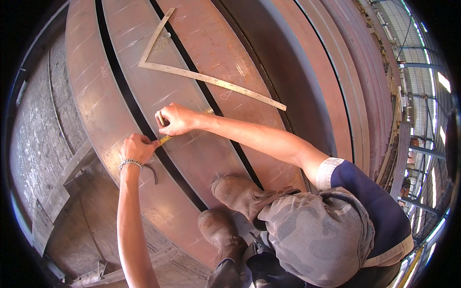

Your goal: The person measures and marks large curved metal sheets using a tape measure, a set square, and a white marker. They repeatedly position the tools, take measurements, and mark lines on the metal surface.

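My left hand [136,150], with a chain bracelet at the wrist, is closed at the edge of a long brown steel plate. Its thumb and fingertips pinch the end of a narrow yellow measuring tape [165,139]. The tape lies across the neighbouring plate and passes under my right hand [176,120]. That hand is closed too, with a thin pale stick [161,118] upright between its fingers, just beyond my left fingertips. Its exact kind is not clear. Farther off, a large metal square [194,75] with graduated arms lies across the plates.
Long curved steel plates [129,43] lie side by side, with dark gaps [126,89] between them. My brown boots [216,228] are on the plates. A dark curved strap [152,175] is beside my left wrist. Grey metal sheets [38,105] are at left, beams [403,153] at right.
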`<act>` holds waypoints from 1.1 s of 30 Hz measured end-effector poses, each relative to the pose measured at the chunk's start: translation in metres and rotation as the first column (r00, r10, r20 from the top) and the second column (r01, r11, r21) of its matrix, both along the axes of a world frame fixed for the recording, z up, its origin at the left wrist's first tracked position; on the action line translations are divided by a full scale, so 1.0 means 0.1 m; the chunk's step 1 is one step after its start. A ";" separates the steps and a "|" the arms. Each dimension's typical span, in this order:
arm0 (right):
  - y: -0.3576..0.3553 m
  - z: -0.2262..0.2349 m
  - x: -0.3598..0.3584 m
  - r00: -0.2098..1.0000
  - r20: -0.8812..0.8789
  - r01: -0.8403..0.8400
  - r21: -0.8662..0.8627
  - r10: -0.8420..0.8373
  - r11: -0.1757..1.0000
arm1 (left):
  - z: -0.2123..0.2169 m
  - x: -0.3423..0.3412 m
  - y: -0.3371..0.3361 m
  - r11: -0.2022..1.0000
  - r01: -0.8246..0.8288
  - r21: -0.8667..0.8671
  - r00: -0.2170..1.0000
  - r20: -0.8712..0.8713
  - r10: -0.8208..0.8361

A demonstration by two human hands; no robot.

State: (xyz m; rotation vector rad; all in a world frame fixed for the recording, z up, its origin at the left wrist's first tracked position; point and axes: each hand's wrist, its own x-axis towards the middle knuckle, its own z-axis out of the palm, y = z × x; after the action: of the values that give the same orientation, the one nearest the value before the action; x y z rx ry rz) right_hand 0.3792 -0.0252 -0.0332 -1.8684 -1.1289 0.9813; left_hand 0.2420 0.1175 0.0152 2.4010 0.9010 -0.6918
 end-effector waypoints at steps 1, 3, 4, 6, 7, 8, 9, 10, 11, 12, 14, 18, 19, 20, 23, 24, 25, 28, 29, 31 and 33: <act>0.00 -0.01 0.00 1.000 0.003 -0.002 0.004 0.002 1.000 | 0.00 0.00 0.00 1.000 0.004 -0.009 1.000 0.004 -0.004; 0.00 -0.02 0.00 1.000 0.020 -0.003 0.011 0.003 1.000 | 0.00 0.00 0.00 1.000 0.008 0.014 1.000 -0.001 -0.008; 0.00 -0.03 0.00 0.999 0.034 -0.003 0.014 0.002 1.000 | 0.00 0.01 0.00 1.000 0.000 -0.004 1.000 0.001 0.000; 0.01 -0.05 -0.01 0.998 0.064 -0.002 0.026 0.000 1.000 | 0.00 0.01 0.00 1.000 -0.020 0.002 1.000 -0.018 0.020; 0.01 -0.05 -0.01 0.997 0.080 -0.001 0.036 -0.002 0.999 | 0.00 0.02 0.00 1.000 -0.020 -0.014 1.000 -0.011 0.020; 0.01 -0.05 -0.02 0.994 0.105 -0.003 0.016 0.002 1.000 | 0.00 0.02 0.00 1.000 -0.022 -0.016 1.000 -0.013 0.022; 0.02 -0.06 -0.03 0.992 0.126 -0.005 0.041 0.000 0.999 | 0.01 0.02 0.00 1.000 -0.025 -0.002 0.999 -0.023 0.025; 0.02 -0.05 -0.04 0.988 0.155 -0.008 0.036 0.002 0.999 | 0.01 0.02 -0.01 1.000 -0.013 -0.015 1.000 -0.011 0.013; 0.02 -0.04 -0.06 0.982 0.190 -0.021 0.031 0.015 0.999 | 0.01 0.01 -0.01 1.000 -0.002 -0.011 1.000 -0.006 0.002; 0.02 -0.03 -0.07 0.982 0.188 -0.017 0.032 0.010 0.999 | 0.02 0.01 -0.01 1.000 0.009 0.009 1.000 -0.002 -0.009; 0.01 0.01 -0.10 0.977 0.215 -0.019 0.024 0.013 1.000 | 0.01 0.00 -0.01 1.000 0.004 0.009 1.000 0.007 -0.004; 0.08 0.10 -0.19 0.861 0.407 0.116 0.427 -0.304 0.897 | -0.03 0.00 0.01 1.000 0.005 0.000 1.000 0.004 -0.005; 0.09 0.13 -0.16 0.893 0.326 0.138 0.455 -0.309 0.879 | -0.04 0.00 0.01 1.000 0.012 0.002 1.000 0.016 -0.012; 0.08 0.16 -0.11 0.916 0.242 0.171 0.486 -0.320 0.857 | -0.06 -0.01 0.02 1.000 0.015 0.014 1.000 0.024 -0.016; -0.01 0.24 -0.01 0.943 0.156 0.207 0.416 -0.294 0.886 | -0.08 0.00 0.03 1.000 0.003 -0.006 1.000 -0.013 -0.003; -0.05 0.27 0.01 0.943 0.148 0.217 0.402 -0.297 0.890 | -0.09 0.00 0.04 1.000 -0.007 -0.003 0.999 -0.041 0.006; -0.09 0.29 0.03 0.929 0.143 0.257 0.416 -0.341 0.872 | -0.08 0.01 0.04 1.000 -0.005 -0.021 0.999 -0.037 0.004; -0.28 0.35 0.10 0.903 0.091 0.361 0.370 -0.420 0.856 | -0.05 0.02 0.04 1.000 0.002 -0.016 0.999 -0.043 -0.003; -0.34 0.37 0.14 0.886 0.130 0.378 0.355 -0.445 0.855 | -0.04 0.02 0.04 1.000 0.005 -0.013 0.999 -0.039 -0.005; -0.47 0.37 0.20 0.852 0.119 0.442 0.357 -0.510 0.822 | -0.03 0.00 0.03 1.000 0.005 -0.019 1.000 -0.012 -0.006; -0.60 0.37 0.30 0.816 0.092 0.511 0.346 -0.571 0.786 | -0.02 -0.03 0.01 1.000 -0.001 -0.023 1.000 0.027 0.002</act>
State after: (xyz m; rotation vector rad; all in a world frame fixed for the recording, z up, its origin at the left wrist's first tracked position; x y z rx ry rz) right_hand 0.4089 -0.0853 0.0040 -1.8901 -0.7132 0.2774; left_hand 0.2391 0.1190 0.0134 2.3838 0.8792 -0.6642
